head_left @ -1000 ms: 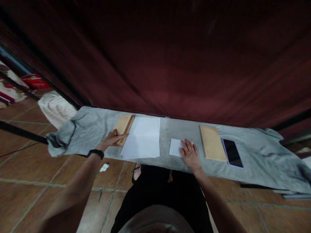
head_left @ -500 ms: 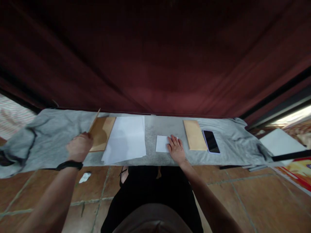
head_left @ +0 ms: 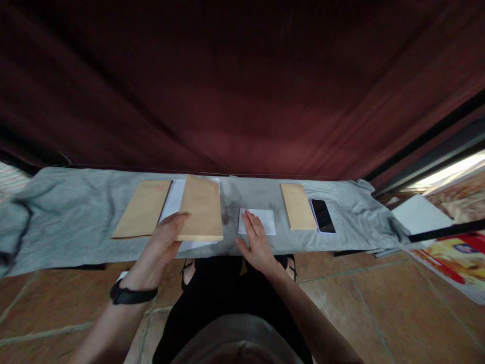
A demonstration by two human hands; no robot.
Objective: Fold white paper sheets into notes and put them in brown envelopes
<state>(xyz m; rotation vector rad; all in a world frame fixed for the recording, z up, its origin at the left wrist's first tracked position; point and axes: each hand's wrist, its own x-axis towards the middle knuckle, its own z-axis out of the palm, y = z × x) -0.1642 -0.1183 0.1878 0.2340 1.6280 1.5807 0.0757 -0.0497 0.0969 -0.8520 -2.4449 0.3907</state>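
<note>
My left hand (head_left: 170, 237) grips the lower left edge of a brown paper envelope (head_left: 202, 207), which is held over a stack of white paper sheets (head_left: 174, 198). The envelope covers most of the sheets. To the left lie more brown envelopes (head_left: 143, 208), flat on the cloth. My right hand (head_left: 257, 240) rests with fingers stretched out on a small folded white paper (head_left: 267, 221), touching its left half.
A grey cloth (head_left: 91, 212) covers the narrow table. Another stack of brown envelopes (head_left: 298, 206) lies at the right, beside a dark-screened phone (head_left: 323, 216). Behind the table hangs a dark red curtain (head_left: 242, 126). A white board (head_left: 422, 215) stands at the far right.
My left hand has carried one envelope rightward from the left pile to above the white sheets. My right hand has shifted from the folded paper's right side to its left.
</note>
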